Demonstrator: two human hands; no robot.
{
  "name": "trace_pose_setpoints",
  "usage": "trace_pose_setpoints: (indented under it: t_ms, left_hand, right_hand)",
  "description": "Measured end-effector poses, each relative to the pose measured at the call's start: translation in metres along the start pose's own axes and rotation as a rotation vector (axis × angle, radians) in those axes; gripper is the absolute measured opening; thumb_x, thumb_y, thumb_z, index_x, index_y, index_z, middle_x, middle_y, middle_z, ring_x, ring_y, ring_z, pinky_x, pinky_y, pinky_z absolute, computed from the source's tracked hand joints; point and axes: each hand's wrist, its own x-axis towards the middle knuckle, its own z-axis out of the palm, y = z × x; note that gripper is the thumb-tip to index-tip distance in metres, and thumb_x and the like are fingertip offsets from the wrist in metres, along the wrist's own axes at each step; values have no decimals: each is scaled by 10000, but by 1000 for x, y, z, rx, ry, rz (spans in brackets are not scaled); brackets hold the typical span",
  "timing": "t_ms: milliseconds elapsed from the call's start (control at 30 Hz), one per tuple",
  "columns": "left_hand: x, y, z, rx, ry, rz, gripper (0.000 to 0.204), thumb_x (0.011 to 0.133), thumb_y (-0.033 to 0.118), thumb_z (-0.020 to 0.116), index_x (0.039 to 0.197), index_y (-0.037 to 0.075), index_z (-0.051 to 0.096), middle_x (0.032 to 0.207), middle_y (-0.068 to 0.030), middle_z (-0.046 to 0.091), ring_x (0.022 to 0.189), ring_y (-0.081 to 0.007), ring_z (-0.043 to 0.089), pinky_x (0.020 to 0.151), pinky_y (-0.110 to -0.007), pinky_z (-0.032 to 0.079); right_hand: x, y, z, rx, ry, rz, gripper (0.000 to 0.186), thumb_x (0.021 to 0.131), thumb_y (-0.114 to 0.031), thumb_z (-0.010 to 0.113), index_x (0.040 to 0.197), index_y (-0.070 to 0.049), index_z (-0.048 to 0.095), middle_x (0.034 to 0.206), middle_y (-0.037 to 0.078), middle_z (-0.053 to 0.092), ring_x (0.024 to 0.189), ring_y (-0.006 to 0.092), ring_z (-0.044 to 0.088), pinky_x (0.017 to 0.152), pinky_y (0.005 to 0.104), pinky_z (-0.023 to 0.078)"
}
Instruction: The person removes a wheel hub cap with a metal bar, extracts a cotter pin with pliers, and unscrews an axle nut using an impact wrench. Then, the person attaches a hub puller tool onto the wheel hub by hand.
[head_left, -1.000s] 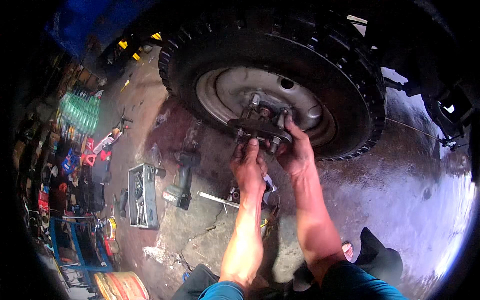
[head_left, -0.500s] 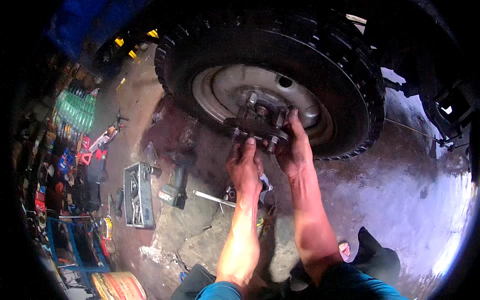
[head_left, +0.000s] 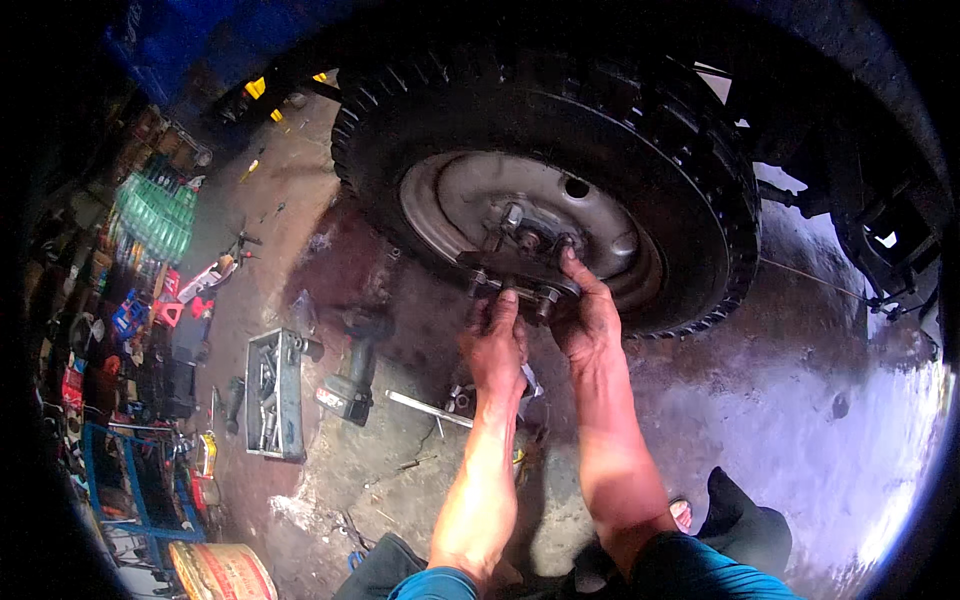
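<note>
A large black tire (head_left: 690, 200) on a pale metal rim (head_left: 490, 180) fills the upper middle. Just in front of its hub hangs a dark metal plate with bolts and nuts (head_left: 520, 270), held between both my hands. My left hand (head_left: 494, 345) grips its lower left edge, thumb pointing up and fingers curled. My right hand (head_left: 588, 318) closes on its right end from below, thumb reaching up beside the hub (head_left: 530, 238). Whether the plate touches the hub, I cannot tell. The fingers behind it are partly hidden.
On the floor to the left stand a grey metal box of sockets and tools (head_left: 275, 395) and a cordless power tool (head_left: 348, 385). A light metal bar (head_left: 428, 408) lies near my left forearm. Green bottles (head_left: 155, 215) and clutter line the far left. Dark vehicle parts (head_left: 860, 215) hang at right.
The wheel and hub now sit slightly lower in the picture as the view shifts. My right thumb has bent closer to the hub; both hands still hold the plate.
</note>
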Motion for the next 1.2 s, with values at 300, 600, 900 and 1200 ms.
trace_pose_setpoints:
  t_ms: [300,600,900,1200]
  left_hand:
    - [3,-2,-6,-34,-93,-11,173,851,200,618,760,93,517,538,43,440,389,-26,350,325,-174,249]
    - [3,-4,-5,6,-92,-54,137,851,190,617,810,82,543,621,31,515,437,-24,385,336,-167,274]
    - [2,0,-7,-12,-99,-37,147,851,193,623,832,76,538,647,11,558,428,-18,368,337,-168,262]
    - [5,-4,-8,-21,-79,-56,132,843,185,632,833,89,541,633,41,513,457,-16,384,352,-161,272]
  right_hand:
    - [5,-5,-1,41,1,-13,295,900,-268,511,1126,-80,529,1073,81,590,939,227,549,849,394,430]
    - [-5,-3,7,11,35,-56,287,898,-308,521,1090,-96,544,979,72,617,787,183,584,604,285,482]
    - [-5,0,7,28,80,-20,257,911,-288,492,1095,-115,536,984,49,620,818,178,588,590,300,462]
    - [-12,0,13,29,34,-5,252,901,-251,506,1113,-116,532,1000,59,621,834,187,592,620,313,468]
